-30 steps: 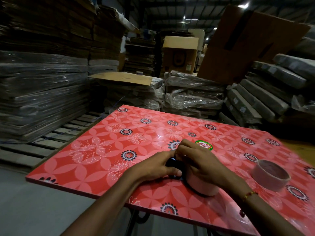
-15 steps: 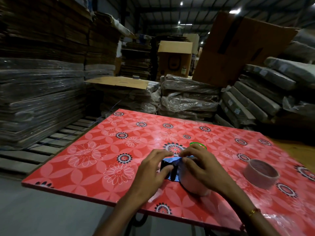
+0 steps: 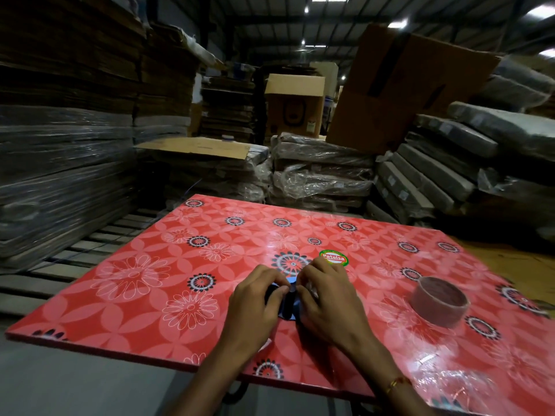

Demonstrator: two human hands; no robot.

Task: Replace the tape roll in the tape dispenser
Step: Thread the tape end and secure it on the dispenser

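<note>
A dark blue and black tape dispenser [image 3: 286, 301] lies on the red floral table [image 3: 156, 283], mostly hidden under both hands. My left hand [image 3: 255, 301] grips its left side with curled fingers. My right hand [image 3: 326, 298] curls over the tape roll mounted on the dispenser's right side; only a pale sliver of that roll [image 3: 312, 291] shows between the fingers. A brown tape core [image 3: 439, 301] stands apart on the table to the right.
A round green sticker [image 3: 334, 258] is on the table just beyond my right hand. Wrapped stacks of flattened cartons [image 3: 60, 163] rise at the left, bundles [image 3: 318, 175] and cardboard boxes [image 3: 390, 85] behind. A wooden pallet [image 3: 75, 259] lies left of the table.
The view has shifted and the hands have come closer together over the dispenser. My right hand now covers the roll more fully; the left thumb and fingers sit on the dispenser's top.
</note>
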